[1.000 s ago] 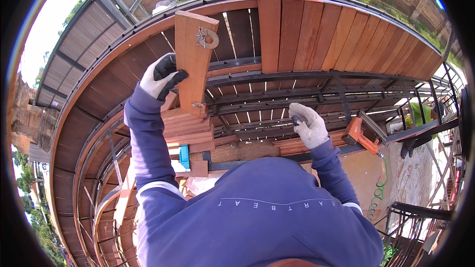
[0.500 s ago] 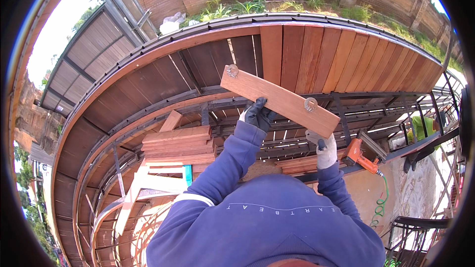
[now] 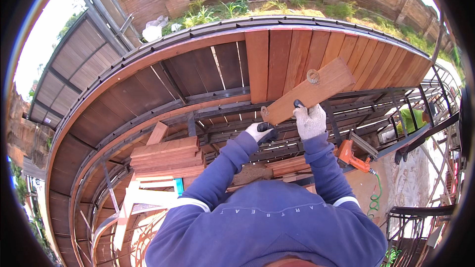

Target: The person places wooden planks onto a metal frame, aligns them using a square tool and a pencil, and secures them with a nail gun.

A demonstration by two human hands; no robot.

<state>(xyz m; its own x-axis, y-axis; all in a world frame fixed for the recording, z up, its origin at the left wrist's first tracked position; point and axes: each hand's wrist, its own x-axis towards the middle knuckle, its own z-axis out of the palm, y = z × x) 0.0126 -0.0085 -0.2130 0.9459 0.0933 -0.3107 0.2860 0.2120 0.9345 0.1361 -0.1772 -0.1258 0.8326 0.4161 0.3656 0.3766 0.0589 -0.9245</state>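
A reddish-brown wooden board (image 3: 324, 83) is held up in front of me on a slant, its right end higher and farther away. My right hand (image 3: 310, 120), in a whitish knit glove with dark fingertips, grips the board's near edge, thumb on top. Just below the lower left end is my left hand (image 3: 262, 131), in a white and black glove. Its fingers are curled closed, and what they hold, if anything, is hidden. Two ring-shaped grey metal coils show on the board: one coil (image 3: 312, 76) at the far edge, another coil (image 3: 264, 113) by the left end.
A curved dark metal frame carries fitted wooden planks (image 3: 289, 64). Stacked boards (image 3: 166, 155) lie to the left, more boards (image 3: 289, 166) before me. An orange nail gun (image 3: 352, 156) with a green hose (image 3: 376, 195) rests at right. Another person's green top (image 3: 409, 121) shows beyond the frame.
The board has swung round: its left end has dropped toward me and its right end has risen. My left hand has moved down to its end; the right hand has moved up onto its near edge.
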